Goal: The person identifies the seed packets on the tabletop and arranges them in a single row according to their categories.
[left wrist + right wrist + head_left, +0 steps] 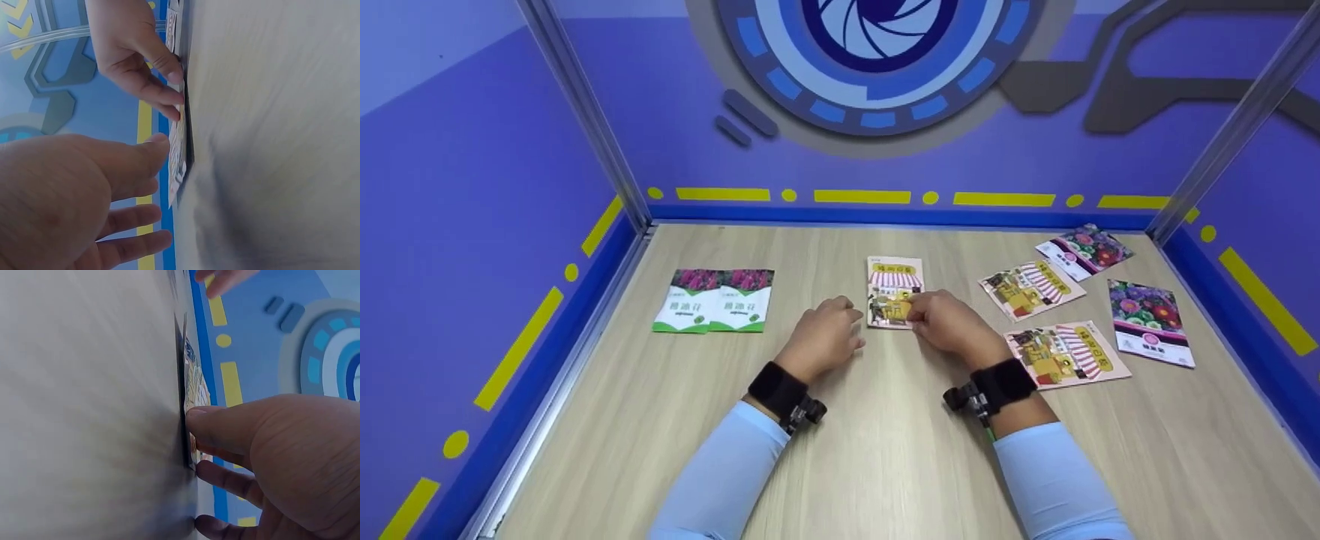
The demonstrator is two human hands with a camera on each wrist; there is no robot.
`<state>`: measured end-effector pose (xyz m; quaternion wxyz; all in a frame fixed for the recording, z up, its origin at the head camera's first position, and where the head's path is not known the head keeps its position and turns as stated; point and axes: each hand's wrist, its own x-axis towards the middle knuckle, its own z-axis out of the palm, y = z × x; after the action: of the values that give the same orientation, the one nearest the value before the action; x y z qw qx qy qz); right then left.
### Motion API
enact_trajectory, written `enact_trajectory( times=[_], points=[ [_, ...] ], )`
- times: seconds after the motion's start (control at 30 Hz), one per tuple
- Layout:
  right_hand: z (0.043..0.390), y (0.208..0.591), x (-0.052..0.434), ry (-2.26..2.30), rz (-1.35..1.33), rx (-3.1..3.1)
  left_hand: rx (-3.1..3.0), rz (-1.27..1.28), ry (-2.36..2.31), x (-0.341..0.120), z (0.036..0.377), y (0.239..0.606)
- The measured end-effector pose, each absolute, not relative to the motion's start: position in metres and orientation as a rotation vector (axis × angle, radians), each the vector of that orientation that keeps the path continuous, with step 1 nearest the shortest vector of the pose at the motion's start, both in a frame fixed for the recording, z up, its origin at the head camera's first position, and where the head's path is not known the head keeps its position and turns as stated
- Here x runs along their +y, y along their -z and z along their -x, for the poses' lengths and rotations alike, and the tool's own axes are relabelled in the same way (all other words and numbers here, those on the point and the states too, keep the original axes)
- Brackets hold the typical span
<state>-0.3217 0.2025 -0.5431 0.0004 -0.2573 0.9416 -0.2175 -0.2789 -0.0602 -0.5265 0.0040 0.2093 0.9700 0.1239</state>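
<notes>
1. Pale wood-grain tabletop (885, 450) fills the floor of a blue-walled booth; both wrist views show it only as a blurred, tilted plane, so print on the packets is unreadable there.
2. At centre lies a seed packet (894, 292) with a yellow title band and a striped-awning shop drawing, flat on the tabletop; its lower right corner is covered by the right hand (949, 324).
3. In the right wrist view the packet (194, 391) appears edge-on, and the fingers (225, 430) press its near end against the tabletop; whether the thumb is tucked under the edge cannot be told.
4. From the left wrist view the same right hand (132, 53) shows fingertips on the packet's (179, 146) edge, a light grip of straightish fingers rather than a clench.
5. The left hand (821, 337) rests just left of the packet, fingers relaxed and holding nothing; its thumb (152, 152) comes close to the packet, contact unclear.
6. Two green-and-white packets (714, 300) sit side by side, well to the left.
7. To the right lie two more shop-front packets (1031, 289) (1069, 354) and two flower-picture packets (1084, 251) (1151, 322); their small lettering is too fine to make out.
8. Both forearms wear light blue sleeves (720, 480) and black wrist straps.
</notes>
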Motion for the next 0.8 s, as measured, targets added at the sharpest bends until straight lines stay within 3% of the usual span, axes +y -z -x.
enact_trajectory(
  times=[0.6,0.8],
  points=[
    [0.292,0.541,0.149,0.493,1.197,2.834,3.075,-0.637,-0.278,-0.059,0.279,0.536],
    [0.286,0.541,0.141,0.483,1.18,2.827,3.101,-0.593,-0.193,-0.058,0.28,0.541]
  ],
)
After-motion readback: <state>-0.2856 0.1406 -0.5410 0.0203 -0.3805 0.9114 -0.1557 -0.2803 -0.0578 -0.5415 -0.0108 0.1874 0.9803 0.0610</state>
